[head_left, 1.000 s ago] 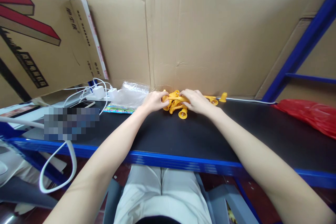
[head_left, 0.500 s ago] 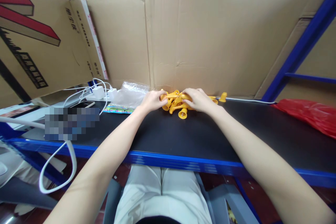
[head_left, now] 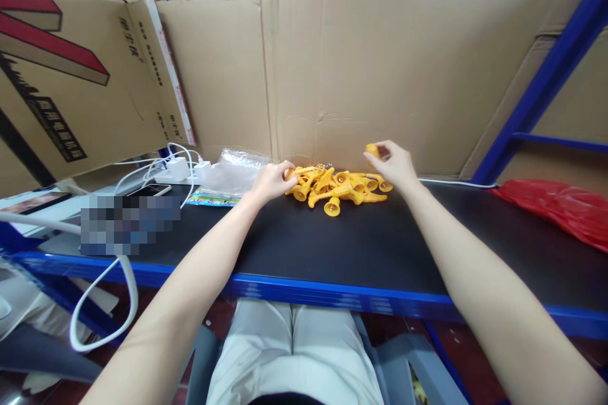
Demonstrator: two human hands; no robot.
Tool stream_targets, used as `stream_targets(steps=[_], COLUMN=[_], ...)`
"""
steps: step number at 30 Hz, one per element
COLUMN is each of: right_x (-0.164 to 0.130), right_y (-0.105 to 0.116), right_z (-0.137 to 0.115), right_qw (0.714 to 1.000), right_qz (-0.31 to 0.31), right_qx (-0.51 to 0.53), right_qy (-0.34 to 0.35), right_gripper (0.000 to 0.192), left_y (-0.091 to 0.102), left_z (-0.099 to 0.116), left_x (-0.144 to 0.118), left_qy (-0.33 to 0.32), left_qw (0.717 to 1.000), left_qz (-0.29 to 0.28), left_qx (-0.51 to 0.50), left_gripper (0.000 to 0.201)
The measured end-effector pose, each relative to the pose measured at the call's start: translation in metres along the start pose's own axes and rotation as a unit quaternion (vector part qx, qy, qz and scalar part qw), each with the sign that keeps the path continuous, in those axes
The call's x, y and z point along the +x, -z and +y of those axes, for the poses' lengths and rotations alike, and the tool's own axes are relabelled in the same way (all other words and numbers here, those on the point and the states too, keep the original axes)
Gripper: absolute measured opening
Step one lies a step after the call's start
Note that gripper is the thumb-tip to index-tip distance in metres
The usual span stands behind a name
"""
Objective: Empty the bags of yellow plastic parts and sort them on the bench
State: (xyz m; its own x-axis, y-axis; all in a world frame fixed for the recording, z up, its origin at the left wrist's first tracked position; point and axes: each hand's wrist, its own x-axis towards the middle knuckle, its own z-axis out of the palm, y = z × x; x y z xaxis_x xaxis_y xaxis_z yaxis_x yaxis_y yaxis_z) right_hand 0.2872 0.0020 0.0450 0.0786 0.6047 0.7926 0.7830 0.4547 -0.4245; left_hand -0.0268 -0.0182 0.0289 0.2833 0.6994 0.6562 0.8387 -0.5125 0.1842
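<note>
Gripping one small yellow plastic piece [head_left: 372, 150] between thumb and fingertips, the right hand [head_left: 395, 164] sits just right of centre frame, lifted a bit above the pile and close to the cardboard wall [head_left: 380, 63] behind. Left hand [head_left: 270, 181], centre-left, is curled shut w/ fingers pinching a piece at the left edge of the pile of yellow bell-shaped plastic parts [head_left: 337, 186]; which part exactly, can't tell. Pile lies on the black shelf top [head_left: 361, 247], mid frame, near the back wall, between both hands. One bell part [head_left: 332, 205] sits at the pile's front edge, mouth toward the camera.

Left of the pile: clear plastic bag [head_left: 235, 171] over a colourful printed card, then white chargers [head_left: 183, 168] w/ white cables [head_left: 104, 304] looping down to lower left. Phone [head_left: 149, 190] lies beside them. Red plastic bag [head_left: 560, 209] at far right on the shelf. Blue shelf rail [head_left: 332, 294] runs across the lower frame; printed carton [head_left: 71, 76] upper left.
</note>
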Motion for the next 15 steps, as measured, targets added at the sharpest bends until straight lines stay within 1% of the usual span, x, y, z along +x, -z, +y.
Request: stream_targets(steps=[3,6,7,8,10,12,14,15], right_x=[0.003,-0.009,-0.015,-0.022,-0.035,-0.043,-0.046,-0.046], right_y=[0.014,0.029,0.034,0.037,0.042,0.043,0.043,0.042], right_z=[0.041,0.081,0.091,0.1,0.112,0.117,0.119,0.12], right_qw=[0.993,0.977,0.972,0.963,0.938,0.907,0.885,0.879], right_qz=[0.084,0.116,0.103,0.088,0.04,0.008,-0.006,-0.009], right_qx=[-0.026,-0.088,-0.105,-0.12,-0.146,-0.163,-0.174,-0.177], right_qy=[-0.072,-0.153,-0.182,-0.224,-0.312,-0.389,-0.433,-0.442], right_gripper=[0.026,0.022,0.02,0.021,0.022,0.023,0.025,0.027], left_y=[0.0,0.0,0.0,0.0,0.0,0.0,0.0,0.0], left_z=[0.0,0.001,0.001,0.001,0.0,0.0,0.0,0.0], left_x=[0.0,0.0,0.0,0.0,0.0,0.0,0.0,0.0], left_qy=[0.001,0.0,0.001,0.001,0.003,0.005,0.005,0.003], left_qw=[1.0,1.0,1.0,1.0,1.0,1.0,1.0,1.0], left_qz=[0.002,0.0,0.0,0.0,0.0,-0.001,-0.001,-0.001], left_qx=[0.002,0.002,0.003,0.003,0.005,0.004,0.003,0.003], left_gripper=[0.03,0.029,0.029,0.029,0.029,0.029,0.029,0.029])
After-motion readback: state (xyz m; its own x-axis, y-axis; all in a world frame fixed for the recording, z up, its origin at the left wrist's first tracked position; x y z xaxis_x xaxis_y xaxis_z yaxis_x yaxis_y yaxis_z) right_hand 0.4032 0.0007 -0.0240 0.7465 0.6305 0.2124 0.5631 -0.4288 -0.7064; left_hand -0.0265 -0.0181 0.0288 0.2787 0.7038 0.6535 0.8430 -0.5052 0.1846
